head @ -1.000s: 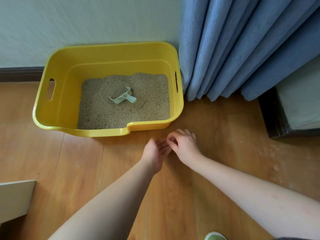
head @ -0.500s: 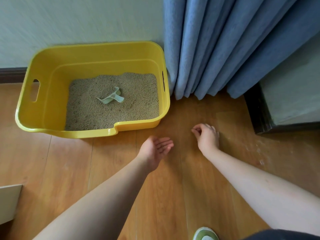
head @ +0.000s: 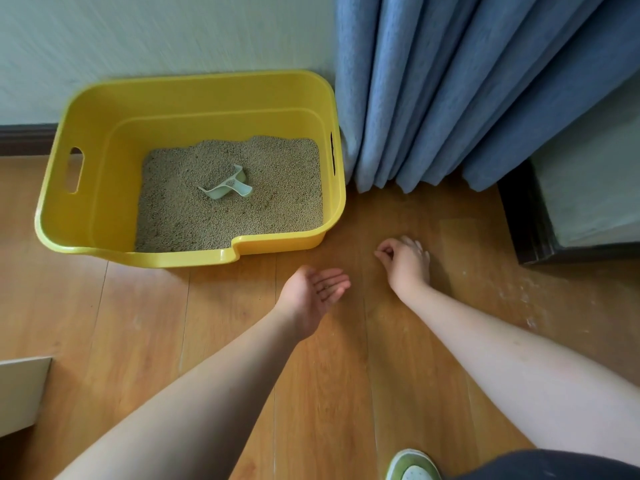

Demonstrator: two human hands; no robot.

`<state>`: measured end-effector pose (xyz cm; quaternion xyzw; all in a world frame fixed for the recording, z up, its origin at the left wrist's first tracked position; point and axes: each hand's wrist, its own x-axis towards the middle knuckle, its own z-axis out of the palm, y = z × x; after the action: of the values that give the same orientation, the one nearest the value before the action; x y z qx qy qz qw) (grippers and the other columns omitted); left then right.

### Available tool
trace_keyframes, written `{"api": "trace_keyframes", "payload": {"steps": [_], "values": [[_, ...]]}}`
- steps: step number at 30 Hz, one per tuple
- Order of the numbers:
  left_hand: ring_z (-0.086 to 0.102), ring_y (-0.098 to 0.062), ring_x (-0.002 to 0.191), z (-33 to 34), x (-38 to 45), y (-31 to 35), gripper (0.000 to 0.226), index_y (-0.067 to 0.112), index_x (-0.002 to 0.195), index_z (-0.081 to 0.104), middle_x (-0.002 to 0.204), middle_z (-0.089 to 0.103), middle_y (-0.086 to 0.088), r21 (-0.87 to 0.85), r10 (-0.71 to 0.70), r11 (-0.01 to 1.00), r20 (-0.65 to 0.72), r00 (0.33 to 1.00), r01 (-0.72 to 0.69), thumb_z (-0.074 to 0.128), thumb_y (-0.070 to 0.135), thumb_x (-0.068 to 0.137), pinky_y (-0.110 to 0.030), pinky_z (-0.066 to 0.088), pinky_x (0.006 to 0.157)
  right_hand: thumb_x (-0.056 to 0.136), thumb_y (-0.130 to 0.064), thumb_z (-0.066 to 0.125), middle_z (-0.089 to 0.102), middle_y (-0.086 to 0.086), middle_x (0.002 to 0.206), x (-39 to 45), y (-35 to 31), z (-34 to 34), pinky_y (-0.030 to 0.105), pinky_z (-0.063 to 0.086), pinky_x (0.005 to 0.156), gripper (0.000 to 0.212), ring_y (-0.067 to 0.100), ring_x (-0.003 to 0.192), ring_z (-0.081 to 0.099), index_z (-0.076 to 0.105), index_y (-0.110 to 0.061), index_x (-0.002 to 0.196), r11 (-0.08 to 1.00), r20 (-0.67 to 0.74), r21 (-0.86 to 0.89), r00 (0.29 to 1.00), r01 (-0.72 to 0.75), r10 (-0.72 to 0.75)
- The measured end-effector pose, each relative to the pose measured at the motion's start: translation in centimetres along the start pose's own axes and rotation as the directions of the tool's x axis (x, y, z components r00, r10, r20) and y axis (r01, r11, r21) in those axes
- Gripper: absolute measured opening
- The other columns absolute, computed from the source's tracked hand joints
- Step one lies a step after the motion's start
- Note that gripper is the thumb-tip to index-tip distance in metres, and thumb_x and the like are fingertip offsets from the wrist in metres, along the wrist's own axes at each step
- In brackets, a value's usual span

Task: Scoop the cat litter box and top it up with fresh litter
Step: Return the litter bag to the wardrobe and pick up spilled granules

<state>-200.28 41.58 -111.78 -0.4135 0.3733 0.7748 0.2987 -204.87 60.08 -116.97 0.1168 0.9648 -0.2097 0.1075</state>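
One yellow litter box on the wood floor, against the wall, blue curtain just beside its right side. One layer of litter inside, one pale scoop lying on it near centre. Two hands, both in front of the box, clear of it, apart from each other. Left hand palm up, fingers spread loose, a few dark specks on the palm. Right hand low at the floor, fingertips pinched together; can't tell if anything's between them. One green shoe at the bottom edge.
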Motion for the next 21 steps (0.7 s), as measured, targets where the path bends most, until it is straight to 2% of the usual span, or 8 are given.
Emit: {"api": "trace_keyframes", "payload": {"steps": [2,5,8,10,15,18,21], "values": [[0.065,-0.031,0.104,-0.5,0.1,-0.2,0.044,-0.004,0.107,0.063,0.112,0.067,-0.023,0.001,0.002,1.000,-0.033,0.999,-0.002,0.027,0.021,0.101,-0.031,0.052,0.092,0.092,-0.029,0.058,0.059,-0.003,0.101,-1.5,-1.0,-0.3,0.037,0.036,0.090,0.007,0.022,0.102,0.051,0.065,-0.027,0.089,0.995,0.009,0.085,0.999,0.047,-0.048],[0.066,-0.030,0.098,-0.8,0.2,-0.4,0.038,-0.006,0.110,0.062,0.109,0.068,-0.023,0.025,0.004,1.000,-0.066,0.998,-0.002,0.034,0.016,0.098,-0.032,0.053,0.090,0.091,-0.029,0.059,0.059,-0.004,0.098,-4.8,-3.3,-0.8,0.035,0.040,0.084,0.008,0.021,0.097,0.050,0.066,-0.025,0.089,0.954,0.075,0.195,0.966,0.229,-0.247],[0.065,-0.025,0.084,-0.4,0.3,-0.6,0.028,-0.005,0.101,0.062,0.089,0.069,-0.016,0.024,0.032,0.999,-0.084,0.996,-0.030,0.039,0.010,0.096,-0.030,0.055,0.077,0.093,-0.030,0.057,0.062,-0.006,0.102,-7.1,-4.6,-1.1,0.035,0.041,0.087,0.013,0.017,0.099,0.050,0.069,-0.026,0.095,0.912,0.118,0.238,0.923,0.333,-0.367],[0.064,-0.024,0.081,0.0,0.6,-0.6,0.027,-0.004,0.096,0.062,0.083,0.067,-0.015,0.015,0.037,0.999,-0.086,0.996,-0.035,0.039,0.009,0.096,-0.029,0.054,0.073,0.094,-0.030,0.054,0.063,-0.005,0.105,-7.2,-4.5,-1.2,0.035,0.042,0.089,0.018,0.017,0.101,0.051,0.070,-0.025,0.102,0.919,0.100,0.243,0.935,0.310,-0.341],[0.066,-0.027,0.088,0.5,0.6,-0.3,0.042,-0.009,0.110,0.062,0.097,0.068,-0.021,0.015,-0.014,1.000,-0.038,0.999,0.015,0.030,0.017,0.101,-0.027,0.055,0.077,0.096,-0.030,0.051,0.062,-0.001,0.113,-4.8,-2.7,-1.6,0.035,0.045,0.092,0.023,0.020,0.108,0.052,0.066,-0.024,0.112,0.970,0.045,0.202,0.988,0.139,-0.150],[0.065,-0.028,0.092,0.2,0.5,0.2,0.043,-0.007,0.103,0.063,0.101,0.067,-0.022,-0.012,-0.016,1.000,-0.011,1.000,0.016,0.028,0.018,0.101,-0.028,0.054,0.083,0.096,-0.031,0.050,0.061,0.000,0.118,-2.8,-1.8,-1.0,0.040,0.041,0.095,0.026,0.024,0.111,0.053,0.062,-0.025,0.118,0.997,0.028,0.067,0.999,0.034,-0.036],[0.066,-0.029,0.095,-0.6,0.4,0.4,0.045,-0.007,0.104,0.063,0.105,0.068,-0.023,-0.006,-0.022,1.000,0.010,1.000,0.022,0.027,0.020,0.102,-0.028,0.054,0.081,0.096,-0.035,0.049,0.059,-0.001,0.122,-1.2,-1.6,-0.1,0.039,0.035,0.093,0.030,0.024,0.113,0.052,0.059,-0.026,0.123,0.998,0.058,-0.064,0.998,0.028,-0.024]]}}
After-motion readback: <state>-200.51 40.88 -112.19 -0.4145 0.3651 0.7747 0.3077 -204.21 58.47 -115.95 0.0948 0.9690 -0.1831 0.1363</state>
